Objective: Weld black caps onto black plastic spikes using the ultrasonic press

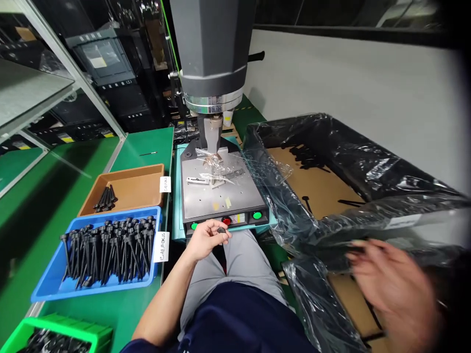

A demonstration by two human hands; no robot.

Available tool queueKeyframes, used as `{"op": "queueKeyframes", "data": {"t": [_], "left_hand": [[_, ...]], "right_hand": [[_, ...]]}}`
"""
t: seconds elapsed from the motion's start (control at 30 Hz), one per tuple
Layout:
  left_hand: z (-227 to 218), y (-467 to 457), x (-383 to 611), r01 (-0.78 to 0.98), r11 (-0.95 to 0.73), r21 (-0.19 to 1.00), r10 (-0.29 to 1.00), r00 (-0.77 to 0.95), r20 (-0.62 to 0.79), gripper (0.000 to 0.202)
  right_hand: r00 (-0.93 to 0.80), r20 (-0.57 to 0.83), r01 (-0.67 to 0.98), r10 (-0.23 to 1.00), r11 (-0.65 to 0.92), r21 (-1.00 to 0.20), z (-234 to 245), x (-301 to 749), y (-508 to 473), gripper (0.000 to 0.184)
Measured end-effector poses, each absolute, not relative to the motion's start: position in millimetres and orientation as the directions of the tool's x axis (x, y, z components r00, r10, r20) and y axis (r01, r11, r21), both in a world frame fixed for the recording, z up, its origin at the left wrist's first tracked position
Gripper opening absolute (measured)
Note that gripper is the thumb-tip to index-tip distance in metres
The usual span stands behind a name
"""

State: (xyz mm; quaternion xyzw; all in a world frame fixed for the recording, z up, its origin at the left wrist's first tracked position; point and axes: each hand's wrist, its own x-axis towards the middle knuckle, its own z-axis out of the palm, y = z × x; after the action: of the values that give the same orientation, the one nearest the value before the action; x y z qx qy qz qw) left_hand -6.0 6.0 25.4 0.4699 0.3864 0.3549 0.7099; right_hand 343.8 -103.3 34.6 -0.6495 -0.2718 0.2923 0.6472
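My left hand [208,240] is closed in a pinch around a small black plastic cap [221,230], just in front of the machine's front panel. Off to the right, my right hand [393,284] is smeared by motion above the black plastic liner; its fingertips are pressed together on something dark and thin that I cannot make out. Between and beyond the hands stands a press-like machine [213,54] with a metal horn [212,139] over a grey plate [198,206]. On that plate lies a fixture [213,177] partly covered by clear plastic film.
A blue tray [159,255] of many black ribbed stems and a brown tray [140,191] with several more stand at left. A green bin [99,333] of black parts is below them. At right, a box lined with black plastic [386,171] holds black stems on cardboard.
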Motion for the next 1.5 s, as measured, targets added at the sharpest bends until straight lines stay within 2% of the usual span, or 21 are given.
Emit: {"op": "queueKeyframes", "data": {"t": [0.03,0.1,0.23,0.33,0.4,0.47,0.53,0.63,0.77,0.93,1.2,1.33,1.5], "left_hand": [[27,3,-7,-0.161,0.290,0.943,0.870,0.454,-0.190,0.037],[23,-3,-12,-0.218,0.241,0.946,0.893,0.431,-0.128,0.033],[1,-11,-31,-0.366,0.114,0.923,0.943,0.332,0.015,0.028],[-12,-10,-42,-0.451,-0.022,0.892,0.968,0.214,0.132,0.028],[-15,-10,-45,-0.404,-0.113,0.908,0.975,0.130,0.179,0.029],[-13,-10,-45,-0.283,-0.156,0.946,0.977,0.097,0.190,0.032],[-9,-11,-42,-0.160,-0.159,0.974,0.978,0.112,0.178,0.032],[-2,-12,-36,-0.069,-0.150,0.986,0.973,0.167,0.160,0.031],[2,-9,-32,-0.039,-0.116,0.992,0.967,0.223,0.122,0.034],[3,-11,-31,-0.029,-0.098,0.995,0.972,0.212,0.102,0.036],[-6,-16,-25,-0.046,-0.163,0.986,0.979,0.115,0.167,0.035],[-5,-15,-24,-0.058,-0.196,0.979,0.972,0.123,0.202,0.034],[-2,-13,-26,0.008,-0.236,0.972,0.963,0.139,0.232,0.035]], "right_hand": [[0.639,-0.101,-0.206,0.763,0.043,-0.978,37,326,-93,0.026],[0.486,-0.197,-0.427,0.851,0.035,-0.903,37,286,-69,0.032],[0.273,-0.263,-0.651,0.925,-0.024,-0.759,20,218,-31,0.031],[0.167,-0.295,-0.730,0.941,-0.083,-0.678,7,187,-22,0.029],[0.110,-0.299,-0.753,0.948,-0.117,-0.647,1,172,-22,0.029],[0.055,-0.308,-0.772,0.950,-0.155,-0.616,-3,162,-24,0.029],[0.029,-0.325,-0.785,0.945,-0.180,-0.593,-6,158,-26,0.028],[0.047,-0.358,-0.783,0.933,-0.188,-0.593,-10,157,-28,0.027],[0.057,-0.409,-0.780,0.911,-0.216,-0.588,-18,161,-26,0.028],[0.055,-0.449,-0.790,0.892,-0.236,-0.565,-23,162,-26,0.031],[0.042,-0.495,-0.812,0.868,-0.259,-0.523,-23,162,-18,0.030],[0.038,-0.517,-0.811,0.855,-0.276,-0.515,-23,164,-16,0.029],[0.045,-0.508,-0.794,0.860,-0.278,-0.541,-23,168,-16,0.034]]}}
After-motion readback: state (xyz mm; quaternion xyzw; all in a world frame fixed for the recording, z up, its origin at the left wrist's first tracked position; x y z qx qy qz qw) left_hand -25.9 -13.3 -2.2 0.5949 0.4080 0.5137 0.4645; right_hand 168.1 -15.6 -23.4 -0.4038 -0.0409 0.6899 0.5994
